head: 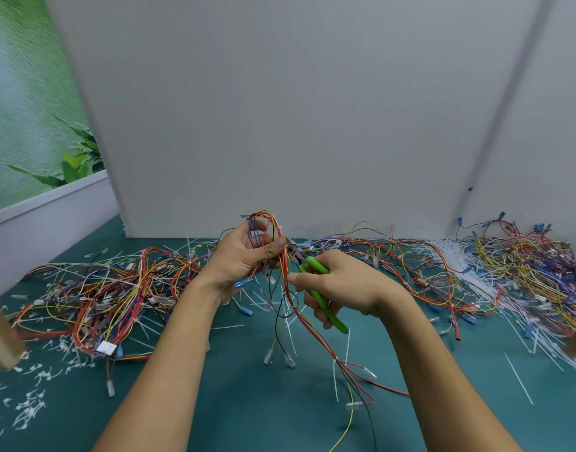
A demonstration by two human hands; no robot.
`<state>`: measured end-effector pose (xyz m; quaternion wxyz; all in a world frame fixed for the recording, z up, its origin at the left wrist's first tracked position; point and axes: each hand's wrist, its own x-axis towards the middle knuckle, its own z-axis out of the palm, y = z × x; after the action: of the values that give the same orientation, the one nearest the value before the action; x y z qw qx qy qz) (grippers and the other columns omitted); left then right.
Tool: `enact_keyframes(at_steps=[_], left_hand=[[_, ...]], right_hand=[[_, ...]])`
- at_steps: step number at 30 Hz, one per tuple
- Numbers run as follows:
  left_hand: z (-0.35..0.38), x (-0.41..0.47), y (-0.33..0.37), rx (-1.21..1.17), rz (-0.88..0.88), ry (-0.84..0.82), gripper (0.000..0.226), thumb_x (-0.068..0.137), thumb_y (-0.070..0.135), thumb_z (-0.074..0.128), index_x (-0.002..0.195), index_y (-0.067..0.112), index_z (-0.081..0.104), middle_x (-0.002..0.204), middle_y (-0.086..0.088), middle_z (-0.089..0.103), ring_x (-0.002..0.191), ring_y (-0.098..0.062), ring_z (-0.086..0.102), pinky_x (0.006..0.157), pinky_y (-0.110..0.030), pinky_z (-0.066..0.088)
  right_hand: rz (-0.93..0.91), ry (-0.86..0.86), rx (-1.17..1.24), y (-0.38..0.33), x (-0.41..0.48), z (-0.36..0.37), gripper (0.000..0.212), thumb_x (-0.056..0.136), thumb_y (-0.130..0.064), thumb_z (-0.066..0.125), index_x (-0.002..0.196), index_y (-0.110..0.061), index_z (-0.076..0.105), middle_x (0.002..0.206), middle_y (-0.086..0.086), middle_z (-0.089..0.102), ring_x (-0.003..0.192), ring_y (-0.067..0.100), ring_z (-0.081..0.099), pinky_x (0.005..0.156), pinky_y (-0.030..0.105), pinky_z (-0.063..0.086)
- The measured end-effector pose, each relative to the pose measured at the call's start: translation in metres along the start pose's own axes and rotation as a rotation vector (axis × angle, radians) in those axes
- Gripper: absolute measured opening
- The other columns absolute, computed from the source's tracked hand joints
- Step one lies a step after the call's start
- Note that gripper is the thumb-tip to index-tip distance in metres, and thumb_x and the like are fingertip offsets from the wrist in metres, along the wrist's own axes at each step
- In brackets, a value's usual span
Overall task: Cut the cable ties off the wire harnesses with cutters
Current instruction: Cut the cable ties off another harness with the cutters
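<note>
Wire harness (269, 234) held up over teal mat (247, 412), pinched in left hand (244, 259) between thumb and curled fingers. Loop poking above fist, loose ends trailing down to mat. Cutters (316, 272) gripped in right hand (340, 287), fingers wrapped round green handles, nose against harness just beside left thumb. Marking on cutter head too small to read. More harnesses piled left (100, 288) and right (525, 265). Cut tie scraps (29, 406) near left.

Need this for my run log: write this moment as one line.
left hand grips wire harness | right hand holds green cutters | nose at wires beside left thumb | cut ties litter table
</note>
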<state>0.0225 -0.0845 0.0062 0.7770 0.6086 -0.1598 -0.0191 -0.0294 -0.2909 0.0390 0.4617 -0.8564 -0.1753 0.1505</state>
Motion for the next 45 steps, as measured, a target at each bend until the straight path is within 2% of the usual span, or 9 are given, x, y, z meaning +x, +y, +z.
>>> enact_keyframes(at_steps=[11, 21, 31, 35, 37, 39, 41, 43, 45], left_hand=[[0.003, 0.0, 0.0, 0.016, 0.023, 0.005, 0.045, 0.074, 0.015, 0.079, 0.108, 0.012, 0.049, 0.082, -0.002, 0.071, 0.074, -0.018, 0.072, 0.063, -0.026, 0.057], [0.003, 0.0, 0.0, 0.04, 0.009, 0.02, 0.052, 0.075, 0.016, 0.081, 0.115, 0.008, 0.049, 0.082, -0.003, 0.071, 0.076, -0.02, 0.072, 0.062, -0.026, 0.056], [0.003, -0.001, 0.0, 0.044, 0.003, 0.032, 0.047, 0.074, 0.016, 0.081, 0.108, 0.011, 0.05, 0.083, -0.005, 0.071, 0.074, -0.021, 0.072, 0.062, -0.027, 0.057], [0.001, -0.001, 0.001, 0.052, -0.044, 0.035, 0.051, 0.07, 0.021, 0.085, 0.108, 0.01, 0.053, 0.087, -0.01, 0.074, 0.073, -0.025, 0.072, 0.061, -0.033, 0.059], [-0.006, -0.003, 0.005, 0.067, -0.104, 0.045, 0.055, 0.07, 0.029, 0.085, 0.114, 0.009, 0.059, 0.097, -0.013, 0.076, 0.078, -0.03, 0.074, 0.067, -0.04, 0.063], [-0.018, -0.006, 0.011, 0.105, -0.168, 0.089, 0.051, 0.076, 0.038, 0.081, 0.114, 0.008, 0.066, 0.103, -0.015, 0.076, 0.087, -0.035, 0.075, 0.071, -0.038, 0.063], [-0.03, -0.008, 0.015, 0.218, -0.176, 0.216, 0.042, 0.079, 0.041, 0.08, 0.104, 0.008, 0.074, 0.095, -0.014, 0.077, 0.084, -0.032, 0.076, 0.067, -0.034, 0.063], [-0.041, -0.008, 0.016, 0.41, -0.095, 0.464, 0.026, 0.084, 0.031, 0.079, 0.094, 0.007, 0.076, 0.077, -0.006, 0.077, 0.072, -0.024, 0.076, 0.061, -0.029, 0.062], [-0.045, -0.007, 0.018, 0.597, 0.076, 0.696, 0.011, 0.088, 0.024, 0.075, 0.087, 0.014, 0.076, 0.066, 0.004, 0.074, 0.063, -0.014, 0.073, 0.059, -0.026, 0.059]], right_hand=[[0.001, 0.017, 0.017, 0.005, 0.003, -0.001, 0.032, 0.101, -0.03, 0.064, 0.083, -0.005, 0.057, 0.065, 0.011, 0.061, 0.052, 0.028, 0.061, 0.054, 0.039, 0.06], [0.001, 0.01, 0.008, 0.005, 0.003, -0.001, 0.031, 0.102, -0.03, 0.063, 0.084, -0.005, 0.057, 0.064, 0.01, 0.061, 0.051, 0.025, 0.061, 0.053, 0.038, 0.06], [0.005, 0.02, -0.003, 0.007, 0.005, 0.0, 0.033, 0.101, -0.03, 0.064, 0.084, -0.004, 0.056, 0.065, 0.01, 0.062, 0.051, 0.025, 0.062, 0.052, 0.039, 0.06], [0.015, 0.025, -0.012, 0.011, 0.008, -0.002, 0.034, 0.101, -0.031, 0.064, 0.084, -0.004, 0.055, 0.066, 0.011, 0.062, 0.051, 0.024, 0.063, 0.051, 0.036, 0.059], [0.022, 0.031, -0.022, 0.014, 0.01, -0.003, 0.034, 0.101, -0.031, 0.064, 0.082, -0.004, 0.055, 0.066, 0.011, 0.062, 0.051, 0.025, 0.063, 0.051, 0.036, 0.059], [0.039, 0.037, -0.027, 0.019, 0.012, -0.004, 0.034, 0.101, -0.029, 0.064, 0.082, -0.002, 0.057, 0.064, 0.011, 0.062, 0.051, 0.026, 0.062, 0.053, 0.038, 0.06], [0.064, 0.055, -0.046, 0.024, 0.015, -0.005, 0.034, 0.101, -0.028, 0.064, 0.085, 0.002, 0.06, 0.062, 0.009, 0.063, 0.051, 0.026, 0.063, 0.054, 0.039, 0.061], [0.094, 0.084, -0.06, 0.029, 0.02, -0.004, 0.035, 0.101, -0.028, 0.064, 0.084, 0.003, 0.061, 0.062, 0.009, 0.065, 0.049, 0.024, 0.064, 0.052, 0.035, 0.059], [0.127, 0.109, -0.044, 0.035, 0.024, -0.002, 0.034, 0.101, -0.027, 0.063, 0.083, 0.001, 0.058, 0.065, 0.012, 0.064, 0.047, 0.024, 0.063, 0.048, 0.031, 0.056]])
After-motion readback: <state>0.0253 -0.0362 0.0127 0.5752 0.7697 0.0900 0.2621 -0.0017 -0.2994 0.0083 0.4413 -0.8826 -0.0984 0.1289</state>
